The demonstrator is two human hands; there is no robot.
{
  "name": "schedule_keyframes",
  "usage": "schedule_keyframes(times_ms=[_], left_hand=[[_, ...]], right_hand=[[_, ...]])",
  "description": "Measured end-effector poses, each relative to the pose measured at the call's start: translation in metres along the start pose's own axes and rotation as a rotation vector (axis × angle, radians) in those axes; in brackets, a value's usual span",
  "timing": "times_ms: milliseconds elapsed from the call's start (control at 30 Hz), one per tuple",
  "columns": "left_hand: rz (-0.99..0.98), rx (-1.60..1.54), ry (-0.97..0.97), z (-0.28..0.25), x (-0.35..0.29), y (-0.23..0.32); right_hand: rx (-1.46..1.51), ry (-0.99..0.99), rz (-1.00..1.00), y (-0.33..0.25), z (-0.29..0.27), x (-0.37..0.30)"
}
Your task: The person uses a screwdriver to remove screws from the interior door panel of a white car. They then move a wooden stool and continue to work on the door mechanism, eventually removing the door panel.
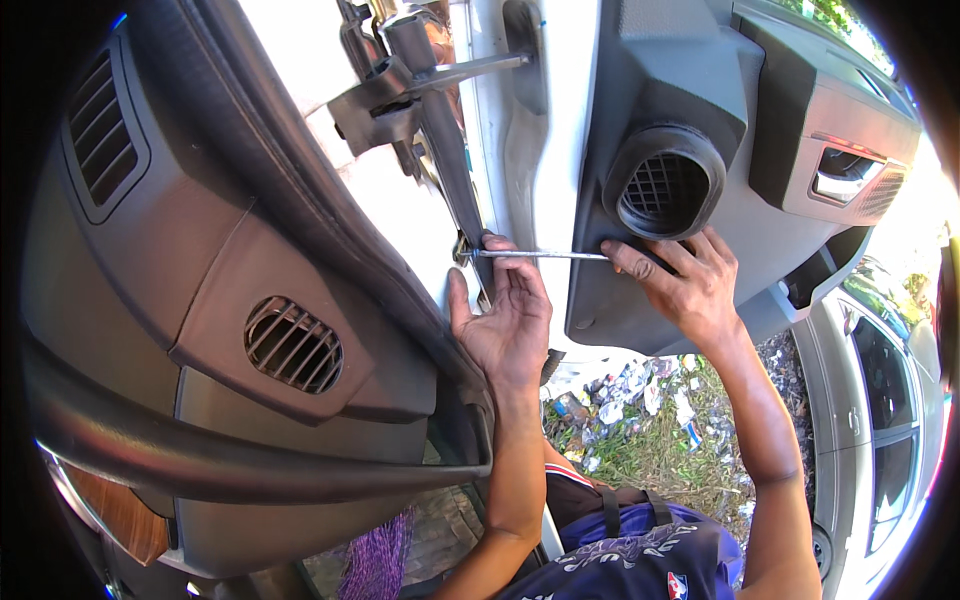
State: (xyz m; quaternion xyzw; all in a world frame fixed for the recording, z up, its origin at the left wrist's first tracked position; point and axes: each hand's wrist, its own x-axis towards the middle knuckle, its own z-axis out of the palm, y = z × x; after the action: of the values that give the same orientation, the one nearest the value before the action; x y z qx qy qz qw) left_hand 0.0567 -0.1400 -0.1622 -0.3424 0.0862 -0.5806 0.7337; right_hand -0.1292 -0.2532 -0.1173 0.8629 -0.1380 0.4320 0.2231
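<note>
A thin metal rod (pixel 560 254) runs nearly level across the gap between a vehicle's door frame and its open door. My right hand (pixel 690 275) is closed on the rod's right end beside the dark door panel (pixel 620 290); any handle there is hidden. Palm up, my left hand (pixel 508 325) has its fingers curled at the rod's left end, with the thumb held apart. That end meets a small metal fitting (pixel 462 250) by the door frame. Above it is a dark bracket (pixel 385 105) with an arm (pixel 470 72) reaching toward the door edge.
At left is the dark dashboard (pixel 215 250) with a round vent (pixel 293 343). The door panel carries an oval grille (pixel 665 190) and a door handle (pixel 845 175). Grass and litter (pixel 640 400) lie below. A parked vehicle (pixel 840 400) stands at right; purple strands (pixel 378 555) hang lower left.
</note>
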Motion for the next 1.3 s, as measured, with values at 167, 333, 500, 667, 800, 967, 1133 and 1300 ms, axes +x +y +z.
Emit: schedule_keyframes(times_ms=[167, 333, 500, 667, 800, 967, 1133, 1300], left_hand=[[-0.035, 0.172, -0.239, -0.01, 0.006, 0.002], [-0.009, 0.188, -0.249, -0.017, 0.014, 0.013], [0.087, 0.165, -0.121, -0.008, 0.015, 0.003], [0.043, 0.11, -0.231, -0.019, 0.023, 0.004], [0.02, 0.068, -0.153, -0.022, 0.026, 0.006], [-0.032, 0.039, -0.178, -0.028, 0.027, 0.012], [0.069, 0.016, -0.16, -0.022, 0.022, -0.002], [0.102, 0.018, -0.125, -0.013, 0.02, -0.005]], right_hand=[[-0.028, 0.037, -0.021, -0.001, 0.001, 0.002], [-0.012, 0.061, -0.016, -0.007, 0.0, 0.006], [-0.033, 0.067, -0.025, -0.004, 0.004, 0.001], [-0.05, 0.07, -0.054, -0.002, 0.004, 0.001], [-0.045, 0.067, -0.047, -0.003, 0.004, 0.001], [-0.048, 0.042, -0.041, -0.006, 0.001, 0.003], [-0.063, 0.048, -0.058, -0.007, -0.004, 0.005], [-0.082, 0.061, -0.066, -0.011, -0.01, 0.014]])
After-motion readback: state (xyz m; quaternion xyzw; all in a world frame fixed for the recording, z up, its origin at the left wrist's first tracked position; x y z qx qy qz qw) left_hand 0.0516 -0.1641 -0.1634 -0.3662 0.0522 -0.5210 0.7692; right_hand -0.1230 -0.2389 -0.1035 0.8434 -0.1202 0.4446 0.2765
